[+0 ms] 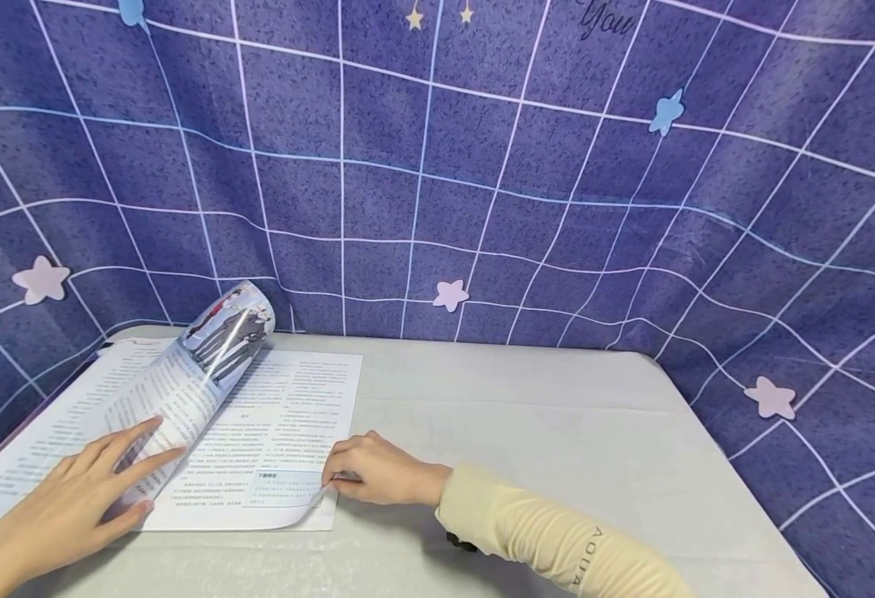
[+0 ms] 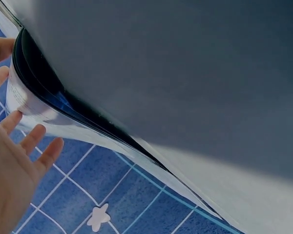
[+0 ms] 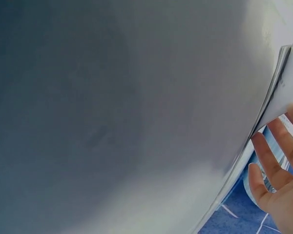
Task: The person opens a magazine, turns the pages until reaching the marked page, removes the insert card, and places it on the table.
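An open magazine (image 1: 287, 440) with printed text lies on the left part of the table. One of its pages (image 1: 235, 340), with a picture near the top, arches up in a curl over the left side. My left hand (image 1: 71, 494) rests with spread, fairly straight fingers on the lower part of that curled page; the left wrist view shows the same hand (image 2: 12, 170) beside the bent sheets. Between thumb and fingers, my right hand (image 1: 385, 469) pinches the lower right corner of the right-hand page, which bends upward there. In the right wrist view a raised page corner (image 3: 285, 92) shows at the fingers.
The light grey tabletop (image 1: 527, 407) extends to the right of the magazine. Behind and beside it hangs a blue-purple cloth (image 1: 557, 166) with a white grid and star shapes. A yellow sleeve (image 1: 542, 523) covers the right forearm.
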Action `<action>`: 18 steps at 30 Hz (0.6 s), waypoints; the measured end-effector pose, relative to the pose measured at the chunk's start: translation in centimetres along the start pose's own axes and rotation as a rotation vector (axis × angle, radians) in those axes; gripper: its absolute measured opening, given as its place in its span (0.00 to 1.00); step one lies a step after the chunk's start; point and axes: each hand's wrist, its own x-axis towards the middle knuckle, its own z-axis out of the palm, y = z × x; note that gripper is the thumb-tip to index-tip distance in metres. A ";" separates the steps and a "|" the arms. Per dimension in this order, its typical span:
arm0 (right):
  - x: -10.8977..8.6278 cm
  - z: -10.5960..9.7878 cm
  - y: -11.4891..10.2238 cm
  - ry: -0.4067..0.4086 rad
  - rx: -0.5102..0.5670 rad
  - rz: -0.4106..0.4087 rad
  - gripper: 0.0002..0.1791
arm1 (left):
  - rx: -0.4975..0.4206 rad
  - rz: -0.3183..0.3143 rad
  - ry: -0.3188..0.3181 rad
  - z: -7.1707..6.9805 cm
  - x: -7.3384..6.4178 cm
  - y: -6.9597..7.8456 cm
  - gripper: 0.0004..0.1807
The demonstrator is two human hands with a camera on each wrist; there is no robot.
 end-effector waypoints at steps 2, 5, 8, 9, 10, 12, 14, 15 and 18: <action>0.0 -0.1 0.0 -0.004 0.006 0.006 0.05 | 0.005 0.002 0.003 0.0 0.0 0.0 0.32; -0.1 -0.2 0.0 -0.008 0.021 0.008 0.06 | 0.016 0.003 0.005 0.0 0.0 -0.1 0.32; -0.1 -0.3 0.0 -0.010 0.026 0.004 0.06 | 0.019 0.002 0.006 -0.1 0.0 -0.2 0.32; -0.1 -0.3 0.1 -0.009 0.023 0.001 0.06 | 0.020 0.001 0.007 -0.1 0.0 -0.2 0.32; -0.1 -0.2 0.1 -0.007 0.018 -0.002 0.06 | 0.020 0.000 0.009 -0.1 -0.1 -0.2 0.32; -0.1 -0.2 0.1 -0.004 0.010 -0.006 0.06 | 0.016 -0.002 0.012 -0.1 -0.1 -0.2 0.31; 0.0 -0.2 0.1 -0.002 0.005 -0.007 0.06 | 0.013 -0.004 0.016 0.0 -0.1 -0.3 0.31; 0.0 -0.2 0.1 -0.003 0.002 -0.005 0.05 | 0.013 -0.004 0.017 0.0 -0.1 -0.3 0.31; 0.1 -0.3 0.0 -0.009 0.005 0.002 0.05 | 0.016 -0.003 0.017 0.0 -0.1 -0.4 0.30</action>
